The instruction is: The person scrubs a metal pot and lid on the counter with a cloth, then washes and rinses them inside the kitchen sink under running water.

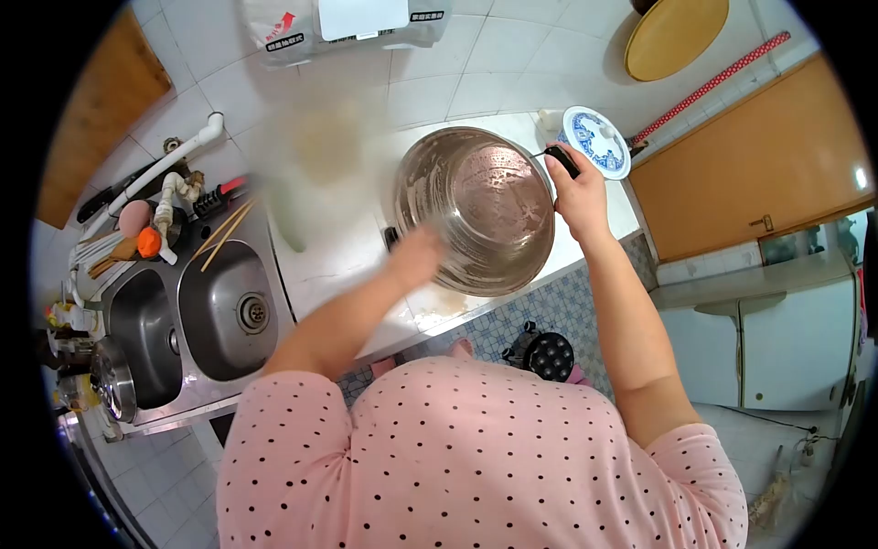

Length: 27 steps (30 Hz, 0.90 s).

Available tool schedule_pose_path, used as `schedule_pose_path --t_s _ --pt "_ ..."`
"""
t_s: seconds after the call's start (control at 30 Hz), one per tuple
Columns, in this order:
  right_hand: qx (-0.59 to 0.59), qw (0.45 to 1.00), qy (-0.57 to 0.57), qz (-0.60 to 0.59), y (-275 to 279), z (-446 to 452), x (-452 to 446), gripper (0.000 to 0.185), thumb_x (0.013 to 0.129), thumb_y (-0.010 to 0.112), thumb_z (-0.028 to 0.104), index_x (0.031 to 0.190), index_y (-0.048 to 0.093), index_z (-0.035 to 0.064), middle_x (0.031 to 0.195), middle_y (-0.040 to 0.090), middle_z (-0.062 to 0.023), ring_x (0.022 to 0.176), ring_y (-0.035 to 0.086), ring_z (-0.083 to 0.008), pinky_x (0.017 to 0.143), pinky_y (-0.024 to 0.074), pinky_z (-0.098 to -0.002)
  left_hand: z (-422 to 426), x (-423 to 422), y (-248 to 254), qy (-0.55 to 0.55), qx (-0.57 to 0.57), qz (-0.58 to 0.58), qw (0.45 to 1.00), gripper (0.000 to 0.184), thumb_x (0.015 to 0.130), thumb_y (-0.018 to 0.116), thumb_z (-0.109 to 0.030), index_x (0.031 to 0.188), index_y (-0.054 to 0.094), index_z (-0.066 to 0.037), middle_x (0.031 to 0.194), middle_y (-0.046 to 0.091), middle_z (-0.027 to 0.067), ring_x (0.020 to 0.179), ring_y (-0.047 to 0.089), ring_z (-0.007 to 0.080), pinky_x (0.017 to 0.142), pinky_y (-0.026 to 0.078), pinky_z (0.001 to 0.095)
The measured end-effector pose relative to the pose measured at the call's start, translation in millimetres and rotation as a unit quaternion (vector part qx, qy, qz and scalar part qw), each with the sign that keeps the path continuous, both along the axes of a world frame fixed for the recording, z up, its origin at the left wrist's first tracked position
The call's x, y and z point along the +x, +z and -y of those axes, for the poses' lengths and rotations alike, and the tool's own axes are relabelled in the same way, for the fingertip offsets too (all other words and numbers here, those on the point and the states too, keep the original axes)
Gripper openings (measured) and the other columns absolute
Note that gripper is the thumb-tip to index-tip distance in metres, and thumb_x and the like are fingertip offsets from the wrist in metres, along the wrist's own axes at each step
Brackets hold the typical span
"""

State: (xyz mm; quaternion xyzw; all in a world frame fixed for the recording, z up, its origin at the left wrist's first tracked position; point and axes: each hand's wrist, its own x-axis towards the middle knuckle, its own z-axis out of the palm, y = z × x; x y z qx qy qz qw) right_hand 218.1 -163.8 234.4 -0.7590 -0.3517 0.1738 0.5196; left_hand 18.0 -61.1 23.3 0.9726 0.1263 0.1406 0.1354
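Observation:
A large stainless steel pot (pixel 498 197) is tilted on the white counter, its wet, shiny inside facing me. My right hand (pixel 578 192) is closed around the black handle (pixel 562 162) on the pot's right side. My left hand (pixel 419 258) is at the lower left of the pot, over its rim and close to the other black handle (pixel 391 238). Motion smears its fingers, so whether it holds anything is unclear.
A double sink (pixel 229 306) is on the left, with chopsticks (pixel 225 236) across its back edge. A lidded blue-and-white bowl (pixel 595 139) stands behind my right hand. A hazy patch hides part of the counter (pixel 329 293). Below is a black stool (pixel 549 355).

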Motion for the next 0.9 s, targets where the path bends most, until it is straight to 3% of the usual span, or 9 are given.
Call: schedule_pose_path --t_s 0.13,0.23,0.3,0.43,0.53,0.7,0.77,0.8,0.9 --pt "0.007 0.996 0.037 0.077 -0.9 -2.0 -0.1 0.031 0.085 0.065 0.021 0.108 0.063 0.0003 0.093 0.067 -0.0103 0.083 0.062 -0.0155 0.077 0.0480 -0.0280 61.0 -12.5 2.4 0.025 -0.236 0.158 0.958 0.013 0.076 0.063 -0.007 0.088 0.067 -0.008 0.094 0.060 0.0116 0.093 0.053 0.0306 0.083 0.045 0.0403" --pt "0.005 0.997 0.050 0.051 0.6 -1.9 0.6 0.031 0.085 0.065 0.021 0.108 0.063 0.0007 0.092 0.067 -0.0107 0.084 0.062 -0.0154 0.078 0.0475 -0.0280 16.2 -28.0 -14.8 0.167 -0.050 0.251 0.952 0.005 0.077 0.063 -0.005 0.083 0.063 -0.004 0.095 0.059 0.0145 0.091 0.053 0.0319 0.081 0.044 0.0394" --pt "0.003 0.998 0.053 0.044 1.3 -1.1 0.8 0.030 0.085 0.064 0.021 0.108 0.063 0.0010 0.092 0.067 -0.0108 0.084 0.061 -0.0152 0.078 0.0472 -0.0279 -11.2 -29.8 -3.6 0.264 -0.101 0.263 0.923 0.006 0.078 0.062 -0.002 0.083 0.059 -0.003 0.095 0.058 0.0154 0.093 0.052 0.0335 0.083 0.044 0.0392" --pt "-0.003 0.996 0.070 0.048 2.6 -0.6 2.3 0.030 0.086 0.063 0.022 0.108 0.063 0.0013 0.091 0.067 -0.0104 0.082 0.061 -0.0148 0.076 0.0473 -0.0275 -55.6 0.1 23.4 0.328 -0.142 0.303 0.883 0.015 0.078 0.059 -0.001 0.093 0.058 -0.002 0.092 0.060 0.0145 0.089 0.058 0.0325 0.079 0.047 0.0370" --pt "0.002 0.996 0.079 0.050 1.8 -1.8 3.5 0.031 0.086 0.063 0.022 0.110 0.062 0.0018 0.090 0.067 -0.0098 0.080 0.060 -0.0146 0.074 0.0471 -0.0268 -77.4 23.7 61.7 0.286 -0.122 0.368 0.876 0.018 0.079 0.057 -0.001 0.096 0.059 -0.002 0.092 0.063 0.0148 0.085 0.061 0.0302 0.077 0.048 0.0348" --pt "-0.003 0.998 0.057 0.023 -0.1 -3.4 2.0 0.033 0.086 0.064 0.024 0.111 0.062 0.0026 0.090 0.067 -0.0094 0.080 0.060 -0.0147 0.074 0.0473 -0.0273 -49.3 7.0 50.6 0.318 -0.317 0.344 0.825 0.021 0.081 0.057 -0.004 0.101 0.061 -0.002 0.093 0.066 0.0147 0.083 0.063 0.0240 0.077 0.047 0.0311" --pt "-0.004 0.998 0.057 0.016 2.6 -4.8 0.3 0.034 0.086 0.064 0.025 0.112 0.062 0.0030 0.091 0.067 -0.0095 0.080 0.061 -0.0150 0.075 0.0475 -0.0276 -52.6 -0.9 -22.3 0.373 -0.267 0.312 0.832 0.020 0.082 0.057 -0.007 0.101 0.061 -0.002 0.091 0.066 0.0150 0.082 0.063 0.0245 0.077 0.048 0.0312" --pt "-0.015 0.998 0.059 0.015 5.3 -6.0 0.7 0.034 0.086 0.064 0.025 0.112 0.062 0.0032 0.091 0.067 -0.0097 0.081 0.061 -0.0151 0.075 0.0476 -0.0278 -56.7 -0.1 -28.3 0.406 -0.272 0.290 0.823 0.020 0.081 0.061 -0.011 0.099 0.063 -0.001 0.088 0.066 0.0145 0.080 0.063 0.0230 0.075 0.048 0.0315" --pt "-0.039 0.997 0.065 0.021 5.6 -2.4 1.1 0.035 0.086 0.064 0.025 0.113 0.061 0.0034 0.092 0.067 -0.0100 0.082 0.061 -0.0153 0.075 0.0477 -0.0280 -59.9 7.8 68.8 0.379 -0.278 0.220 0.855 0.021 0.080 0.064 -0.015 0.095 0.064 0.000 0.082 0.066 0.0125 0.077 0.063 0.0190 0.073 0.048 0.0307"
